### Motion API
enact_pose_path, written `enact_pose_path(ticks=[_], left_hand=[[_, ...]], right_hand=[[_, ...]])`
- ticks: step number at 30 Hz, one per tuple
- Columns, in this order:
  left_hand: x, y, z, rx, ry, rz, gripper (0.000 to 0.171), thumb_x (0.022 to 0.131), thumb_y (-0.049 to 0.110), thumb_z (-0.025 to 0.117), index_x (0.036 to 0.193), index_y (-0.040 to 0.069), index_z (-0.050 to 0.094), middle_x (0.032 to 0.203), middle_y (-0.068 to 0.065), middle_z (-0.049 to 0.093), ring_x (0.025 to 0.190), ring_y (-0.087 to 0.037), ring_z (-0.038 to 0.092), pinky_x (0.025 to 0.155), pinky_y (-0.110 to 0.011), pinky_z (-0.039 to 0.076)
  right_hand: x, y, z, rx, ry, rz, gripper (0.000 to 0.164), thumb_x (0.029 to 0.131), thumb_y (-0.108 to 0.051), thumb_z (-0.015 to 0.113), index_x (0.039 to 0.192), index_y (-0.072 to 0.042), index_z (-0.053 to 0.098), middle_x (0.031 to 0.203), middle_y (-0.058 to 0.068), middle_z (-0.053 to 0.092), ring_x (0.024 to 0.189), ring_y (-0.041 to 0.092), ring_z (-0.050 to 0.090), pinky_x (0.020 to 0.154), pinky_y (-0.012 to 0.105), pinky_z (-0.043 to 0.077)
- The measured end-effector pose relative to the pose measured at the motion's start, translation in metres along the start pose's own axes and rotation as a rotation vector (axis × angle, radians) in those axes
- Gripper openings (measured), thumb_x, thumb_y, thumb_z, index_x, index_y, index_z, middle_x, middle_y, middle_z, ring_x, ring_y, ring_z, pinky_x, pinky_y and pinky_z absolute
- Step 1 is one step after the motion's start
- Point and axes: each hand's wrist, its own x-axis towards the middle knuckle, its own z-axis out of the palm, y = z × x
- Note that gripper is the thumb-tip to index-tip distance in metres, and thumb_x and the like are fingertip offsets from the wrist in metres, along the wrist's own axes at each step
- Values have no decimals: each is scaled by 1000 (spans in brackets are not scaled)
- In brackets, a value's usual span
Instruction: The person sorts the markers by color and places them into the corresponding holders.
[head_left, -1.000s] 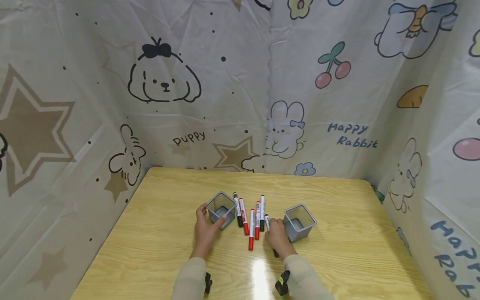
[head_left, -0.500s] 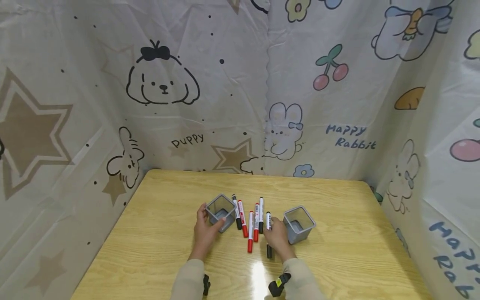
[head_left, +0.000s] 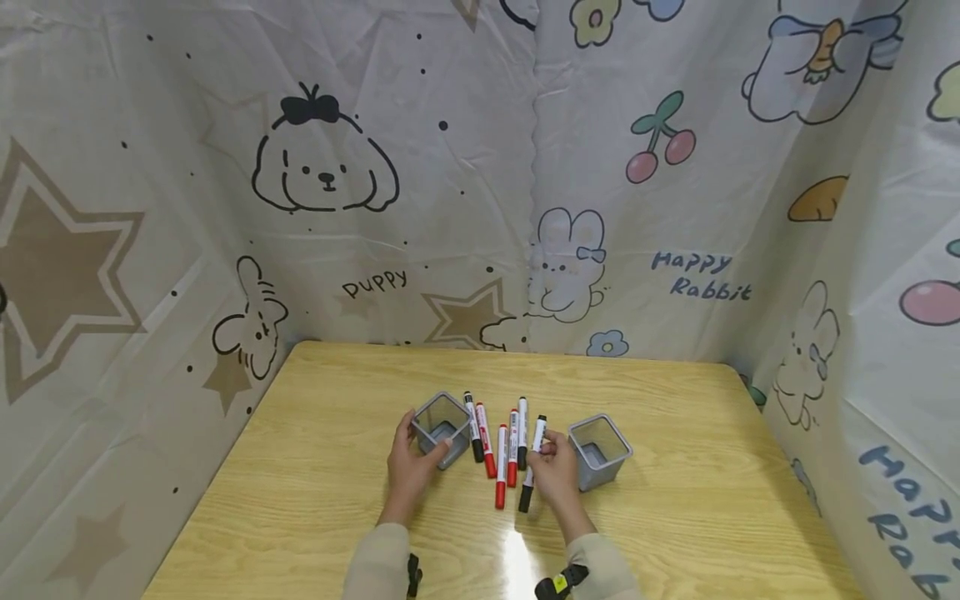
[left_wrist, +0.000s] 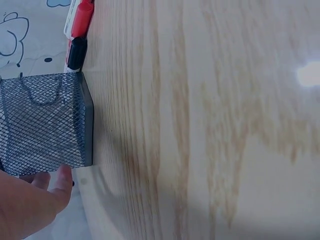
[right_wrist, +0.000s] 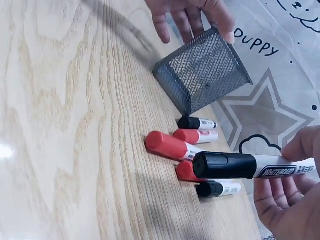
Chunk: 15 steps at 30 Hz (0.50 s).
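My left hand [head_left: 408, 475] holds the left grey mesh pen holder [left_wrist: 42, 122], with the thumb at its near rim and the fingers along its left side. In my right hand [head_left: 557, 473] is a white whiteboard marker [right_wrist: 227, 165] with a black cap, pinched between thumb and fingers. It tilts above the table, cap end toward me. Between the holders lie several more markers, among them a red-capped marker [head_left: 501, 468] and a black-capped marker [head_left: 522, 435]. A second mesh pen holder [head_left: 602, 477] stands just right of my right hand, with nothing visible inside.
The wooden table [head_left: 322, 467] extends around the holders on every side. A printed cloth [head_left: 465, 208] hangs behind it and along both sides. Light glares off the table's near middle.
My right hand has lifted the black-capped marker off the table and tilted it, its top leaning right. The left hand stays at its holder.
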Motion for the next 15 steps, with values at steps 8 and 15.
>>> enact_pose_path(ticks=[8, 15], left_hand=[[-3, 2, 0, -4, -3, 5, 85, 74, 17, 78, 144, 14, 31, 139, -18, 39, 128, -33, 33, 97, -50, 35], [-3, 4, 1, 3, -1, -4, 84, 73, 16, 78, 143, 17, 32, 139, -17, 39, 128, -33, 34, 100, -51, 32]], right_hand=[[-12, -27, 0, 252, 72, -11, 40, 70, 14, 55, 109, 15, 49, 81, 10, 51, 66, 13, 47, 52, 17, 44], [-20, -57, -1, 337, 70, 3, 35, 73, 12, 56, 107, 15, 49, 84, 13, 53, 70, 13, 51, 61, 21, 51]])
